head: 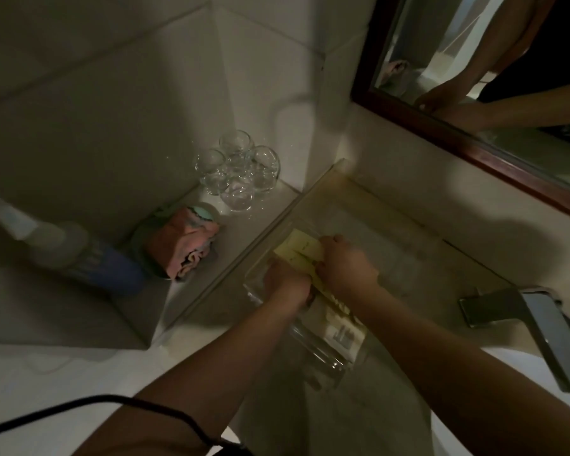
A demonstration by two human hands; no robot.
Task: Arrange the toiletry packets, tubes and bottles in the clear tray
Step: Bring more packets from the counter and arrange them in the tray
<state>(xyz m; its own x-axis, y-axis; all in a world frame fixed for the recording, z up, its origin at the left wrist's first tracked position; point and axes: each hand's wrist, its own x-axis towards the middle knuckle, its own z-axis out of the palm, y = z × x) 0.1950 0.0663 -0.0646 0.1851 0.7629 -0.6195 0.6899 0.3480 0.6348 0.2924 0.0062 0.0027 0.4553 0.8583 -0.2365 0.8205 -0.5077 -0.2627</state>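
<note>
Both hands are placed inside the clear tray (320, 357), which rests on the table (392, 406) below the mirror (474, 77). The tray's long axis runs from the lower right, near the body, toward the upper left, toward the raised ledge.

The pale yellow packets (298, 246) lie at the far end of the tray, fanned slightly, with their long axes set along the tray. The left hand (285, 283) is curled over the near left part of the packets; its fingers are hidden beneath the knuckles, so the exact grip cannot be told. The right hand (346, 266) is closed down on the right edge of the same packets, with the fingertips pressed against them. The two hands are just beside each other, and the packets extend away from both toward the upper left.

White printed packets (341, 330) lie in the near end of the tray, between the two forearms. No tubes or bottles can be made out in the dim light.

It is judged that the yellow packets are being squared into a stack. The right hand is the nearer to their free far end.
</note>
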